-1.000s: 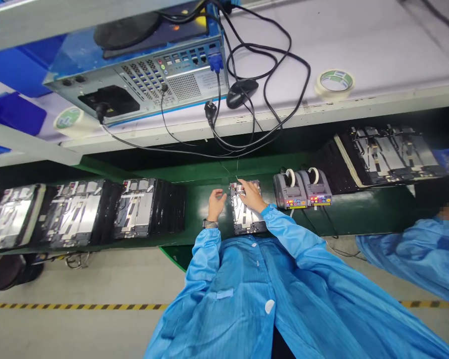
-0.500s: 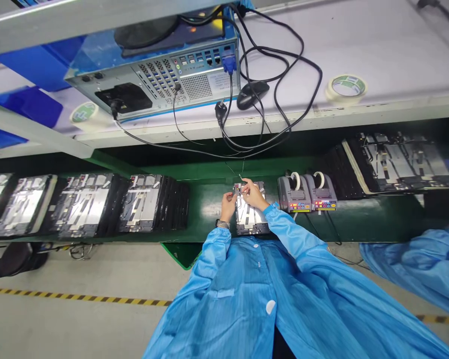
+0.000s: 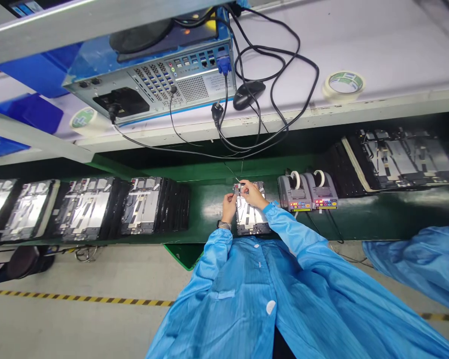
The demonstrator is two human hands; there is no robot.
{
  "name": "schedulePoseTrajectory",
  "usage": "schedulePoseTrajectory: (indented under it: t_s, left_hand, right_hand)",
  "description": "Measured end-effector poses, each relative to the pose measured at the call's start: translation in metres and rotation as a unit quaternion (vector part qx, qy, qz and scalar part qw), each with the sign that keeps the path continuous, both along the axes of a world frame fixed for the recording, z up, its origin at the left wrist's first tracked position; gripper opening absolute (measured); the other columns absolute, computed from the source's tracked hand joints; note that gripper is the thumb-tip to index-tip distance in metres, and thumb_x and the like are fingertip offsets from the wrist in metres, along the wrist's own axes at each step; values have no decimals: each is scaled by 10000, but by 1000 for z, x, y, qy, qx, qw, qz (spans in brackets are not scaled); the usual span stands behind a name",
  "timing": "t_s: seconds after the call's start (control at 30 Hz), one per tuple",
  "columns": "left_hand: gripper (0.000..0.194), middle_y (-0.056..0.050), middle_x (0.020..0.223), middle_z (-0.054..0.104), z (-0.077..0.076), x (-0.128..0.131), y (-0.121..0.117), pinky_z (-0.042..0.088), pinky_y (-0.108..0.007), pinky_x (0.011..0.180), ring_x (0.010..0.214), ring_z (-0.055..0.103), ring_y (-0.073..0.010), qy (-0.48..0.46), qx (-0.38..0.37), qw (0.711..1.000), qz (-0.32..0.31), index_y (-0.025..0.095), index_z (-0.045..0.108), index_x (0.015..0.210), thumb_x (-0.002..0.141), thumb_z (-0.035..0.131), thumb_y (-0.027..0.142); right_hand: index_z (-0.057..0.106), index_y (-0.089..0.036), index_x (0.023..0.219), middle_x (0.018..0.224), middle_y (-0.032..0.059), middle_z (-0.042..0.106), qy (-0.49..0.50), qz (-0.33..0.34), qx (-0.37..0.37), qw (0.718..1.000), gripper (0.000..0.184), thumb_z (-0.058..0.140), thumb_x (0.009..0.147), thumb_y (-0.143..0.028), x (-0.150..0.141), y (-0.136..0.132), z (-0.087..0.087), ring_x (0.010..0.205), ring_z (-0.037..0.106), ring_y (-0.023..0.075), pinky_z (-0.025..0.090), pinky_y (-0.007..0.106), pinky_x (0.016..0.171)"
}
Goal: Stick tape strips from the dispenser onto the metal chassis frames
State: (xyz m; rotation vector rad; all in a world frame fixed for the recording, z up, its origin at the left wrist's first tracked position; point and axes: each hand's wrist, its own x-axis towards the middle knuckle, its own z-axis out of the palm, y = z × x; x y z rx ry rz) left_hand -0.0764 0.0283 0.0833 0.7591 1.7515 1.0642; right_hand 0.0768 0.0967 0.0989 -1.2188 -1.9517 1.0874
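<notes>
- Far L: row of stacked units on the green bench, silvery inner sides showing; blue bins above, on the upper shelf.
- Next along: tape roll on shelf, beside the PC case, back panel w/ cables plugged in.
- Below PC: another stack, same kind of unit, dark edges on its R side.
- Ctr: L hand, dark band on wrist, at upper L edge of the device unit. Thumb & fingertips close tog.; can't tell if they pinch anything.
- Device unit: flat on bench right in front of person, silvery insides up, partly hid. by hands.
- Mouse: on shelf above, amid looped black cables.
- R hand: over upper part of unit, fingers bent, tips near L hand's. Thin pale tip by fingers, too small to ID; grip unclear.
- R of unit: two grey tape dispensers side by side, red displays lit; tape roll on shelf above.
- Far R: more stacked units, co-worker's blue sleeve below.
</notes>
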Motion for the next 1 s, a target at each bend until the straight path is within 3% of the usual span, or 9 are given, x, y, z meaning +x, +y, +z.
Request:
schedulePoseTrajectory:
  t_s: [0.4,0.63,1.0]
  left_hand:
    - [235,-91,1082,699,-2,3,6,517,-328,937,1006,674,-182,22,-12,1000,3,178,596,1103,949,626,352]
    - [226,-83,1085,686,-7,5,12,502,-324,953,1007,655,-172,38,-19,999,13,182,591,1072,935,644,354]
    - [214,-94,1090,691,-1,5,19,516,-338,944,983,659,-179,35,-11,999,4,180,599,1055,922,669,332]
  right_hand:
    - [534,-224,1358,898,-15,682,-16,-5,-12,1000,601,585,781,-61,-16,18,1,897,603,201,361,373,971]
    - [516,-243,1432,1100,32,671,-3,-13,6,1000,712,587,750,-49,-15,16,4,909,568,207,409,366,947]
    - [498,-211,1440,922,2,695,-40,-24,-3,999,681,550,783,-38,-6,12,2,894,591,218,389,377,928]
